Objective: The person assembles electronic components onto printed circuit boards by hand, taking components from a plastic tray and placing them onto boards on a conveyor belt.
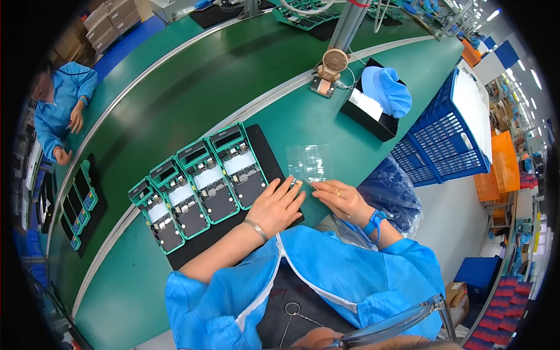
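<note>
A clear sheet [309,163] with rows of small see-through pieces lies on the green bench ahead of my hands. My left hand [279,204] rests palm down by its near left corner, fingers stretched out; something small and pale shows at a fingertip. Beside the sheet's near edge, my right hand [345,202] is closed in a pinch, with a thin sliver at its fingertips too small to name. To the left, several green-framed handheld device housings [213,185] with exposed inner parts stand in a row on a black mat [265,153]. My left wrist is next to the rightmost housing.
A black box [373,119] holding a blue cap stands beyond the sheet, near a metal post [349,26]. At right is a blue crate [437,137] above a blue plastic bag [394,195]. Across the green belt [175,96], a co-worker [64,105] sits near more housings [81,198].
</note>
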A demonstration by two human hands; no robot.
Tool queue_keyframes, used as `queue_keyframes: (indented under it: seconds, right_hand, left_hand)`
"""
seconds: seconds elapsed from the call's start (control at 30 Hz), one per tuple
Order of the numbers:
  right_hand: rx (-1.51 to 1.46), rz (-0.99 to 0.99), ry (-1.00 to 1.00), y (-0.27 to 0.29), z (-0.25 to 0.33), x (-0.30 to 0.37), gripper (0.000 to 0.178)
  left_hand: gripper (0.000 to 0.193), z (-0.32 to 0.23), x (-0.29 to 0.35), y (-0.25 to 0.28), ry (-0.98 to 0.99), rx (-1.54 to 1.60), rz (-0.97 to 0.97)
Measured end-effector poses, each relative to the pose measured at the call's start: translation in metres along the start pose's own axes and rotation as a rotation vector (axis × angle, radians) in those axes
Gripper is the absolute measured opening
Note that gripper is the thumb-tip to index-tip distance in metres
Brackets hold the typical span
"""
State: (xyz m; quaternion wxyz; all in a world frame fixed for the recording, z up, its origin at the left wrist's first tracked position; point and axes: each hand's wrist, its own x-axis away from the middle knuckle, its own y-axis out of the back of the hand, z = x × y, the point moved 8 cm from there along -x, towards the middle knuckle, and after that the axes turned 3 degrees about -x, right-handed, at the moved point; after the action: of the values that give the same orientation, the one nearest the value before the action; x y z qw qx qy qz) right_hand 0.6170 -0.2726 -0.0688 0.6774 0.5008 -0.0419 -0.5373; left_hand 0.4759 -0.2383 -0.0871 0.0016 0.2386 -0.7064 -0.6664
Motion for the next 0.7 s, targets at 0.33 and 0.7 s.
queue_keyframes:
  seconds: [0.33,0.7]
  right_hand:
    - [0.157,-0.007,0.203,-0.010,0.022,-0.043,0.036]
    - [-0.312,0.065,0.585,-0.124,0.127,-0.174,0.038]
  left_hand:
    - [0.042,0.002,0.011,0.009,-0.016,0.077,-0.151]
    - [0.020,0.096,0.235,0.154,0.720,-0.482,-0.305]
